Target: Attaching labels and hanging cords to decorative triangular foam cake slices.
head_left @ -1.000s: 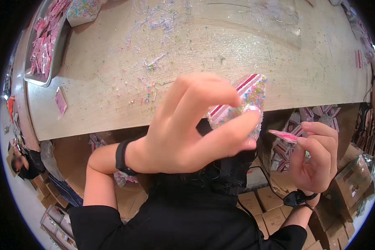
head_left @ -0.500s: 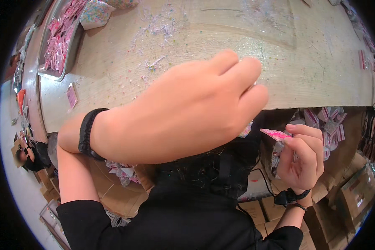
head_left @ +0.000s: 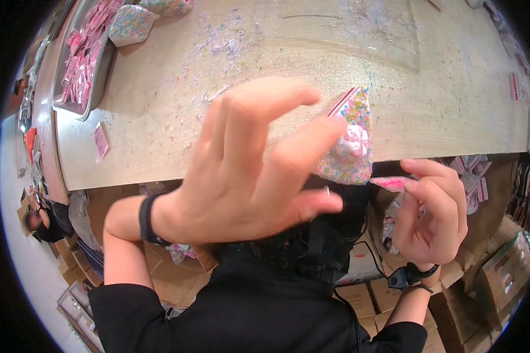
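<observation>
My left hand (head_left: 265, 159) is spread over the table's near edge, thumb and fingers apart. Its index fingertip overlaps a wedge-shaped piece like a cake slice (head_left: 359, 112), coated in multicoloured sprinkle-like beads, with a pinkish-white swirl and a red-and-white striped side. Whether that fingertip touches it, and what supports the wedge at the table edge, I cannot tell. Between thumb and fingers, my right hand (head_left: 433, 217) pinches a small flat pink-and-white packet (head_left: 388, 184). The packet's tip meets or overlaps the wedge's lower right corner.
A metal tray (head_left: 100, 88) of pink packets stands at the far left, beside another beaded wedge (head_left: 132, 25). One loose packet (head_left: 101, 141) lies on the table (head_left: 159, 141), among scattered beads and shreds. Cardboard boxes (head_left: 356, 299) sit below; a person (head_left: 41, 223) is far left.
My left hand has opened from a closed curl and shifted left and down, uncovering the beaded wedge. My right hand keeps its pinch on the packet, nearly in place.
</observation>
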`<control>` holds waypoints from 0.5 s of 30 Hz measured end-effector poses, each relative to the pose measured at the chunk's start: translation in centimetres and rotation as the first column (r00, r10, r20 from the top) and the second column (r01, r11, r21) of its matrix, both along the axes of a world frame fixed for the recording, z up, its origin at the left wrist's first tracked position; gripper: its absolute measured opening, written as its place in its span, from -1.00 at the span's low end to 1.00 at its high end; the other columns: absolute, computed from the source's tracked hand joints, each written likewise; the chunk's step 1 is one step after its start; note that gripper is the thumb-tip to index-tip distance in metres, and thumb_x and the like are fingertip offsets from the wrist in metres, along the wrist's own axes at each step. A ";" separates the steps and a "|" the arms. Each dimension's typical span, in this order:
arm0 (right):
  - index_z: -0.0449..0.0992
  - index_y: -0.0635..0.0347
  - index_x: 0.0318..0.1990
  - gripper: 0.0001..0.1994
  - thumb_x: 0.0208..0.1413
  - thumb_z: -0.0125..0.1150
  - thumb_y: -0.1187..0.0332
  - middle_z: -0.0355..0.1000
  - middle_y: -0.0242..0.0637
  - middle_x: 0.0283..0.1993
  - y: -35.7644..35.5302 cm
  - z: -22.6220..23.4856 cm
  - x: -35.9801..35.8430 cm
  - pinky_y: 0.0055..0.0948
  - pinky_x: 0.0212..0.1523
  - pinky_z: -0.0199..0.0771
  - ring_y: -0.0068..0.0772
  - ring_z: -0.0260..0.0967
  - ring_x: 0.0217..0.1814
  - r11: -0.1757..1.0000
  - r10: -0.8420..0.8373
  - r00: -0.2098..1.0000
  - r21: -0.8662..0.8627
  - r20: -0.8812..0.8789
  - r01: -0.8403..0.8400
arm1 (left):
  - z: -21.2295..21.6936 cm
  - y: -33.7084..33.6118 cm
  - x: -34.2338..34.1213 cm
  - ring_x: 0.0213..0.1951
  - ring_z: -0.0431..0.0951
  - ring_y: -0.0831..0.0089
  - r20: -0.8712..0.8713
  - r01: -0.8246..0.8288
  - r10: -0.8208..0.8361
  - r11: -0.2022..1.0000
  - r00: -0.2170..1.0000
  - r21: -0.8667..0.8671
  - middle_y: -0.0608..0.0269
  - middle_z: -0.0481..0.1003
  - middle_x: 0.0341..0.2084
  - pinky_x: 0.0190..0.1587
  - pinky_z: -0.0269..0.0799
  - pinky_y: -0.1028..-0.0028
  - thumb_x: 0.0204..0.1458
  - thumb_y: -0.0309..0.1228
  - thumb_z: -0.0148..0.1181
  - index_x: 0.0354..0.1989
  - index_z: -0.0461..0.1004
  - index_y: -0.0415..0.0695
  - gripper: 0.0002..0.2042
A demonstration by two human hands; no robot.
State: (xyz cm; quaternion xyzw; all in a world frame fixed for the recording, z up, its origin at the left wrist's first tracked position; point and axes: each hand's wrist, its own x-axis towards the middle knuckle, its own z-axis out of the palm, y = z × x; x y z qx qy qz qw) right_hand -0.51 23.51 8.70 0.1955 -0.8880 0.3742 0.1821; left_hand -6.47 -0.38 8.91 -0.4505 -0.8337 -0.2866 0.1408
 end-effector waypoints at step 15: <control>0.49 0.36 -0.39 -0.79 -0.24 0.29 0.75 0.44 -0.12 -0.42 -2.0 0.7 -4.3 -0.40 -0.38 0.53 -0.13 0.54 -0.28 0.992 0.113 0.992 0.051 0.058 -0.116 | -6.6 2.9 1.0 -0.01 0.46 0.02 0.272 -0.119 0.035 0.946 0.962 0.300 -0.10 0.36 0.07 0.02 0.44 0.22 -0.28 -0.40 0.41 0.19 0.25 -0.32 -0.24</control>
